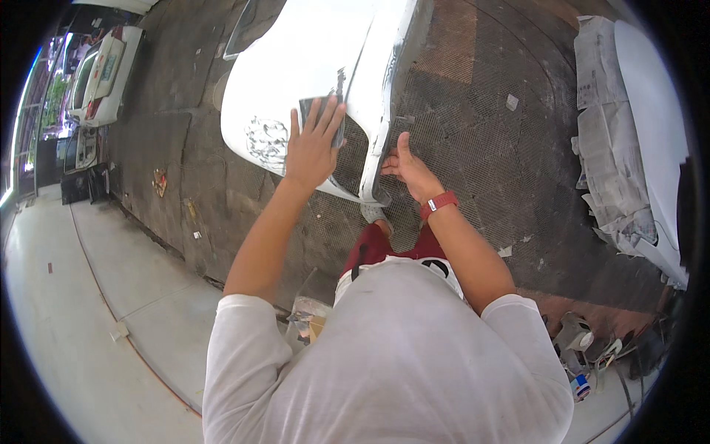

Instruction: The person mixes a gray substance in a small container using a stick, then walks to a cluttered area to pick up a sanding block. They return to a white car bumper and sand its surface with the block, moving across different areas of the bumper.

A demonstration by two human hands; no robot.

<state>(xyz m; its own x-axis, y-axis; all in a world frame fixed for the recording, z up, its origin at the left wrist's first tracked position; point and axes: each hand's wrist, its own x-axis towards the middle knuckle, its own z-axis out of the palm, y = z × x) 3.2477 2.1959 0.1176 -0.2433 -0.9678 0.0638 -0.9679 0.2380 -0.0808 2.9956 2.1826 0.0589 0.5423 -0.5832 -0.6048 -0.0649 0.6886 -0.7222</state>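
Note:
A white car body panel (296,59), which looks like a bumper, stretches ahead of me with its narrow edge toward my legs. My left hand (313,152) lies flat on it, fingers spread, over a dark sheet like sandpaper (309,106). Left of that hand, dark scribble-like marks (266,140) cover a patch of the white surface. My right hand (411,169) is at the panel's right edge, thumb raised and fingers reaching to the rim. Whether those fingertips touch it I cannot tell. A red band (439,204) circles my right wrist.
Dark textured matting (488,163) covers the floor around the panel. At right, another white panel (651,126) stands beside newspaper sheets (610,148). A white car (107,74) is parked far left. Assorted clutter (580,340) sits low on the right.

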